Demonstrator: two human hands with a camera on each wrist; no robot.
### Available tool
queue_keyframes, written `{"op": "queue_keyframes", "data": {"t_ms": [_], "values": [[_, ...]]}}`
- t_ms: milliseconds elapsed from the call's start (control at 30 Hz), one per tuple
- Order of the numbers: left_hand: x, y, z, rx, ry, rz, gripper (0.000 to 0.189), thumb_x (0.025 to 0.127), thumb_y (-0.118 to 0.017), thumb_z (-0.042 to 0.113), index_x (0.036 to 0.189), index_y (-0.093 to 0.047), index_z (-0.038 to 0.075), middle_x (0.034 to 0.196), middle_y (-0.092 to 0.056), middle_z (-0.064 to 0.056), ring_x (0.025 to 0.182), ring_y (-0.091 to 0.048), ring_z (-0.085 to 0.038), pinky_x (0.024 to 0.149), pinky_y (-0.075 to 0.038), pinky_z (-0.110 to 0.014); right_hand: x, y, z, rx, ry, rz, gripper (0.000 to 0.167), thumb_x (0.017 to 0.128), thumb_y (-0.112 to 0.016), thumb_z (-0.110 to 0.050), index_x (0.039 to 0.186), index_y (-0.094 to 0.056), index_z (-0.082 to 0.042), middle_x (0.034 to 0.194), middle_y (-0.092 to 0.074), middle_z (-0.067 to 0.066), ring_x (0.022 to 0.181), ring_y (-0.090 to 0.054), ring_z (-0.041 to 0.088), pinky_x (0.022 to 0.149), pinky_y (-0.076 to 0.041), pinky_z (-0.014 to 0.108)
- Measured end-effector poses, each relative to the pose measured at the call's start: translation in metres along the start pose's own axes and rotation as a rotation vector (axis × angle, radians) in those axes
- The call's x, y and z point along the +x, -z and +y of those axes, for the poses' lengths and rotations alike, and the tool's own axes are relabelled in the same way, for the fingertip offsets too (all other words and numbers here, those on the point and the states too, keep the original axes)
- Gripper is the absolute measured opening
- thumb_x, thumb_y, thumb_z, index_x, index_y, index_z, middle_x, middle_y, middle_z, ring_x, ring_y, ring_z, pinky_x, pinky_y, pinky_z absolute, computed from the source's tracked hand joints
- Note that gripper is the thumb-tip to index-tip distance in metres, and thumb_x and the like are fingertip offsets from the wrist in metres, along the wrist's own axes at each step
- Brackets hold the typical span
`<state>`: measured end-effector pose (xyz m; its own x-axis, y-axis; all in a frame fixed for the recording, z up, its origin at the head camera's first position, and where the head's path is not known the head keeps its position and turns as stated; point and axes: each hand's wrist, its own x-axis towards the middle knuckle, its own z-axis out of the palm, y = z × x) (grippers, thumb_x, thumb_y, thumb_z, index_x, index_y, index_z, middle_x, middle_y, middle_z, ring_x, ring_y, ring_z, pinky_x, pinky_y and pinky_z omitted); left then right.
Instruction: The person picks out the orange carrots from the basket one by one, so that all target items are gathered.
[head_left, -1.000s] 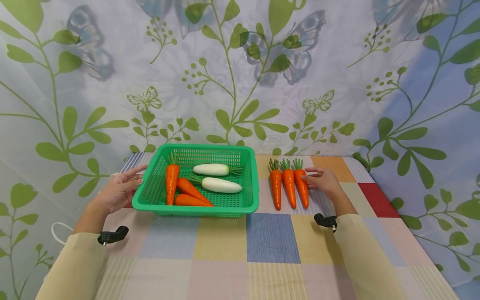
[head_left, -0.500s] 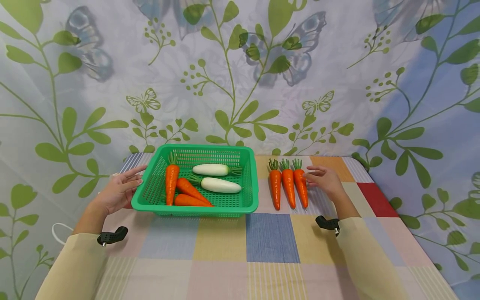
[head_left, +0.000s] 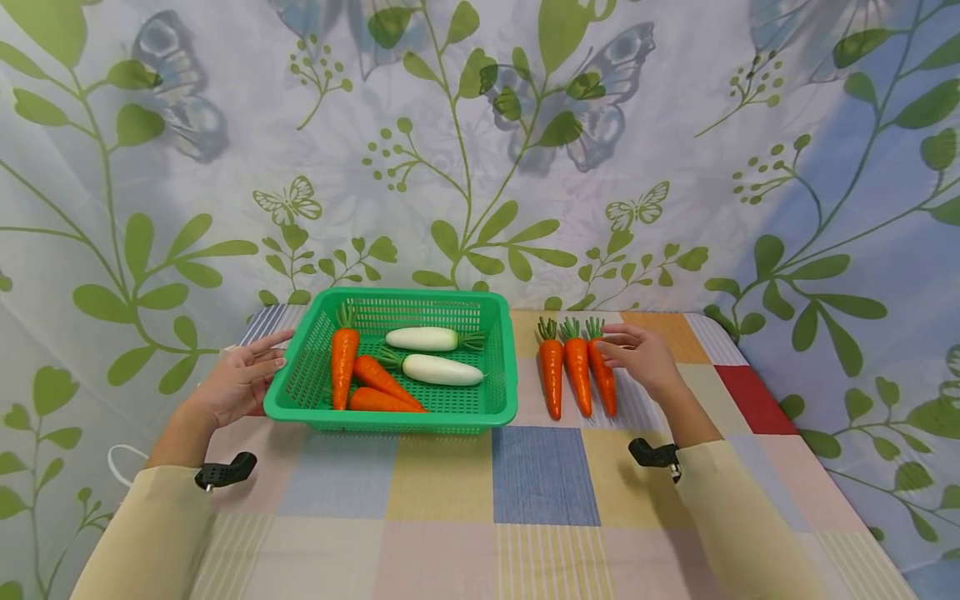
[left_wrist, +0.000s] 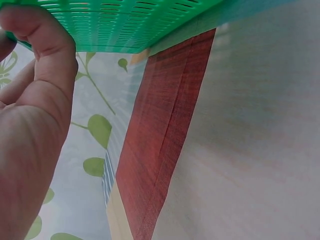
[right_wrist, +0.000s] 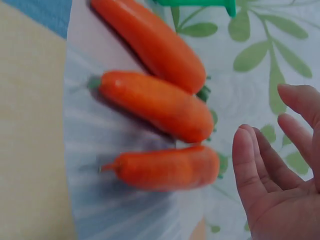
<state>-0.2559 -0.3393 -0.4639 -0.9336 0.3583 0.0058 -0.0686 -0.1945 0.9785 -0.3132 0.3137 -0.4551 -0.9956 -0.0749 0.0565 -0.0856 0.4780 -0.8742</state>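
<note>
In the head view my left hand [head_left: 238, 379] is at the left side of the green plastic basket [head_left: 506, 358], fingers extended and thumb at the rim. The left wrist view has the thumb [left_wrist: 52, 55] up against the basket's edge. Inside lie three carrots [head_left: 343, 367] and two white radishes [head_left: 427, 338]. To the basket's right, three more carrots stand in a row, tops pointing away: left [head_left: 552, 375], middle [head_left: 578, 375] and right [head_left: 605, 385]. My right hand [head_left: 643, 357] hovers by the upper end of the right carrot, thumb and fingers apart, holding nothing.
A patchwork tablecloth [head_left: 442, 475] covers the table. Behind it hangs a leaf-and-butterfly curtain [head_left: 480, 167]. A white cable [head_left: 118, 467] curves at the left edge, and each wrist wears a black camera mount, such as the one [head_left: 225, 471] on the left.
My right hand drew slightly away from the right carrot, then moved up and left so its fingers overlap that carrot's top. My left hand and the basket have stayed put.
</note>
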Motion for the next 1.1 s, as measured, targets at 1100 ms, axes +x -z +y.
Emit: {"op": "queue_keyframes", "data": {"t_ms": [1100], "values": [[0.001, 0.002, -0.003, 0.013, 0.010, 0.019, 0.061, 0.107, -0.048, 0.002, 0.162, -0.024, 0.009, 0.122, -0.070, 0.000, 0.103, -0.074, -0.014, 0.087, -0.062, -0.031, -0.043, -0.092, -0.077, 0.254, 0.273, -0.054, 0.033, 0.092, -0.077, -0.013, 0.122, -0.070, -0.002, 0.113, -0.072, 0.023, 0.085, -0.074, 0.032, 0.076, -0.064, 0.032]]}}
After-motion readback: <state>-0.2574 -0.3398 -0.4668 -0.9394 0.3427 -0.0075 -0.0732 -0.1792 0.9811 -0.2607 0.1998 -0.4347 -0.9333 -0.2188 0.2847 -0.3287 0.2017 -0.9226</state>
